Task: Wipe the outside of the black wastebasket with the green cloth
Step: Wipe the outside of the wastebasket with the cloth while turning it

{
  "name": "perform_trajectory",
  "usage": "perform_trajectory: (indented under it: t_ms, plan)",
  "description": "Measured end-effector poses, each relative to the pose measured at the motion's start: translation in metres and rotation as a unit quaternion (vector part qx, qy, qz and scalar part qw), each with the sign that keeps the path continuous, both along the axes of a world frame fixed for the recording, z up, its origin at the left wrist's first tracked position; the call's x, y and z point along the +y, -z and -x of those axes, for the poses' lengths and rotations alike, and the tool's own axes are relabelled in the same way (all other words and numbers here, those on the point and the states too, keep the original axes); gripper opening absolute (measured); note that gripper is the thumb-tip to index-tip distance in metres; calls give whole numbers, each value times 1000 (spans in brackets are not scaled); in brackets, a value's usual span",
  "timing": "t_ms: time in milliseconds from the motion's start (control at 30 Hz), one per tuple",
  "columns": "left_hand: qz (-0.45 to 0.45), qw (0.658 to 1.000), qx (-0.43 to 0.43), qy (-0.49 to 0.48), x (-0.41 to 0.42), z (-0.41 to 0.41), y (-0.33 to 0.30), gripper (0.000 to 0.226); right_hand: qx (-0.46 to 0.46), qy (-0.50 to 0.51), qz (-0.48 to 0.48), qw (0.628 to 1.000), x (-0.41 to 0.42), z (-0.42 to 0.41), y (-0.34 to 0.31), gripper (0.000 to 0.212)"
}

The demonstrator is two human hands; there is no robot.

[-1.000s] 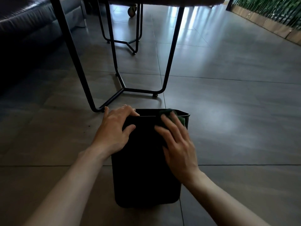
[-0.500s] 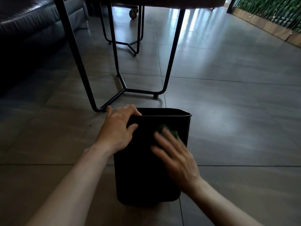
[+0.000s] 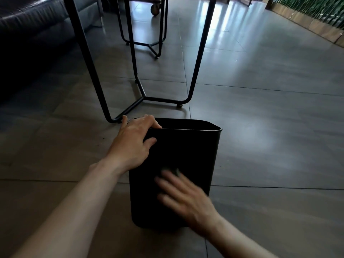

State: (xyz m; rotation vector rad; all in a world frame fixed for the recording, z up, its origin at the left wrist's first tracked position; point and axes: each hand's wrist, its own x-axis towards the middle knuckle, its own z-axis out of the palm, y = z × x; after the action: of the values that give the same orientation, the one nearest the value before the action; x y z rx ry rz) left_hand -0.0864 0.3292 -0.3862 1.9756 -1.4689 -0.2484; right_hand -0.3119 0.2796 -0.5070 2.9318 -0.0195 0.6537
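**Cloth low on the near wall of the wastebasket**

The black wastebasket (image 3: 178,149) stands upright on the grey tiled floor (image 3: 270,146), just in front of the black metal legs (image 3: 195,71) of a desk whose top runs along the upper edge of the view. The left hand (image 3: 133,144) holds the near left corner of the rim: the fingers curl over the top edge and the thumb presses on the outer wall, so this grip is clamped on the wastebasket.

The right hand (image 3: 183,200) lies flat against the near outer wall, in its lower half, with the fingers stretched out and slightly apart. It is blurred. A small patch of the green cloth (image 3: 172,169) shows just above the fingertips, pressed between the hand and the wall; the rest of the cloth is hidden under the palm. This grip is spread flat over the cloth, not pinching it.

A dark leather sofa (image 3: 31,21) fills the upper left. A strip of green plants (image 3: 314,8) runs along the upper right.
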Motion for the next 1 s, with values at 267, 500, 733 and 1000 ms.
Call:
perform_trajectory:
  t_ms: [267, 500, 733, 1000]
  plan:
    - [0, 1000, -3, -4, -4, -2, 1, 26, -58, 24, -23, 998, -17, -20, -7, 9]
    - [11, 1000, -2, 4, -3, -4, 4, 27, 55, -53, 47, 996, -11, 9, 7, 12]
    - [9, 1000, -9, 1, -6, -6, 6, 30, -130, 99, -56, 985, -43, -22, -44, 14]
    - [25, 1000, 12, 4, -4, -4, 6, 31, 129, -118, 131, 976, -12, 20, 23, 19]
